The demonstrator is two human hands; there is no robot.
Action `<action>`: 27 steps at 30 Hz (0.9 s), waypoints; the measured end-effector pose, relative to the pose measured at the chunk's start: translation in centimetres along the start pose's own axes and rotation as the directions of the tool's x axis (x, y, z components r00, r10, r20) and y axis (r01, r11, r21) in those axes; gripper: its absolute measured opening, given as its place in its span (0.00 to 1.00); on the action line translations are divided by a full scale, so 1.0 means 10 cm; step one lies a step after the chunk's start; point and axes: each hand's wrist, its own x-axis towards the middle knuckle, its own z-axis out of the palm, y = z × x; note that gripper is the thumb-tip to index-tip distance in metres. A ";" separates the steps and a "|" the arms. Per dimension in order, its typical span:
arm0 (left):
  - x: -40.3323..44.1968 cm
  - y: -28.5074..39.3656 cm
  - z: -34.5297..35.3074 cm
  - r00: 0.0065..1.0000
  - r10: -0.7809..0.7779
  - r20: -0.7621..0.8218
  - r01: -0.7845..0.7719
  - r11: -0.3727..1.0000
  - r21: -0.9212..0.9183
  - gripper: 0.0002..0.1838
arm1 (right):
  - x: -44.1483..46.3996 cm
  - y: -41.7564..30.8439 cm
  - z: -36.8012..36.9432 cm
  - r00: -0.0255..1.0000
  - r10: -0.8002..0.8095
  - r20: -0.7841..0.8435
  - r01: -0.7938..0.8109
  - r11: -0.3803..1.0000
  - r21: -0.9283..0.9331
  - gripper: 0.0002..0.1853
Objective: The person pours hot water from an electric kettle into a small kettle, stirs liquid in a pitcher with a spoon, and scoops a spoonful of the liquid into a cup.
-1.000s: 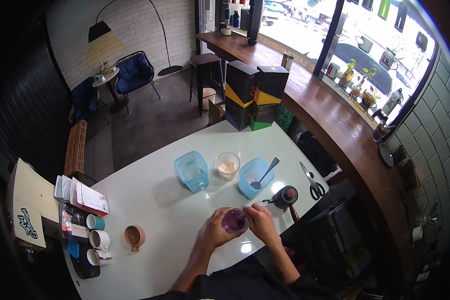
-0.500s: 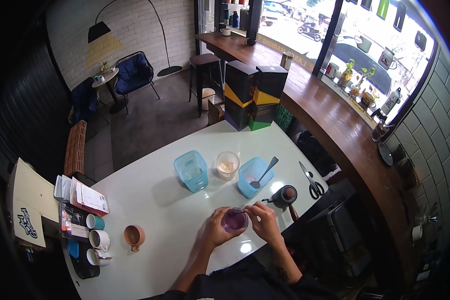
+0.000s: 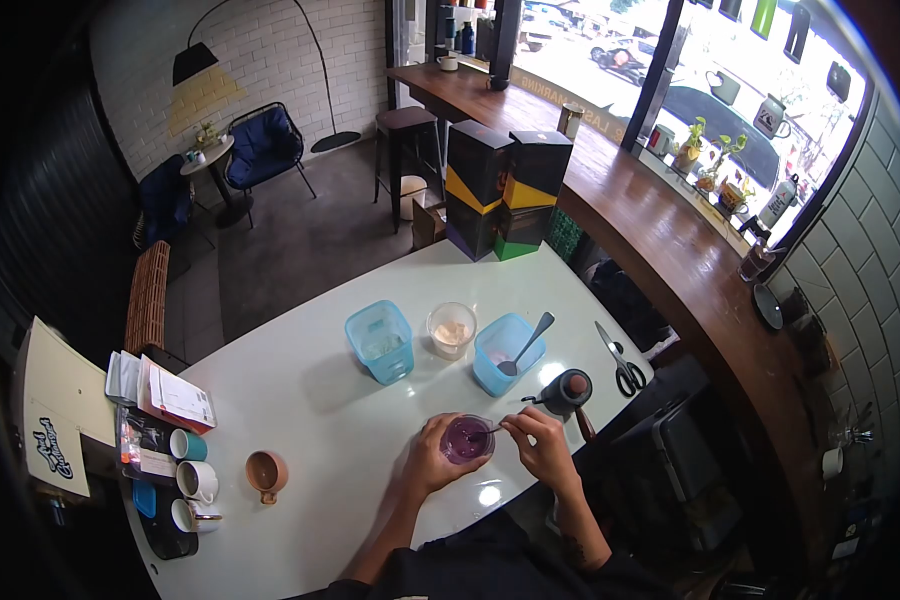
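My left hand (image 3: 432, 458) is wrapped around a clear cup (image 3: 467, 440) of purple liquid near the table's front edge. Pinched in my right hand (image 3: 542, 446) is the thin handle of a spoon (image 3: 494, 430), which slants down into the cup; its bowl is hidden in the liquid. Beyond my hands stand a blue plastic tub (image 3: 382, 345), a clear cup with pale powder (image 3: 452, 332) and a second blue tub (image 3: 498, 372) with a metal spoon (image 3: 530, 343) leaning in it. A dark small pot (image 3: 570, 390) with a wooden handle sits right of my right hand.
Scissors (image 3: 625, 365) lie at the table's right edge. A brown cup (image 3: 267, 474) stands left, beside several mugs (image 3: 197, 481) on a dark tray. Stacked black boxes (image 3: 505, 190) occupy the far corner. A wooden counter (image 3: 660, 235) runs along the window.
My right hand has shifted right, away from the cup's rim, and more of the spoon handle shows. The left hand still holds the cup in nearly the same place.
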 end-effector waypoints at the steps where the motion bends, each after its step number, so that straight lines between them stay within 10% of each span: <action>1: 0.00 0.00 0.00 1.000 0.000 0.001 0.000 1.000 0.000 0.43 | 0.00 -0.01 -0.01 1.000 0.000 0.000 0.000 1.000 0.000 0.04; 27: -0.01 -0.06 0.04 0.999 0.013 -0.037 -0.014 0.999 -0.037 0.41 | 0.03 -0.01 -0.12 0.997 0.055 -0.047 -0.052 0.996 0.076 0.04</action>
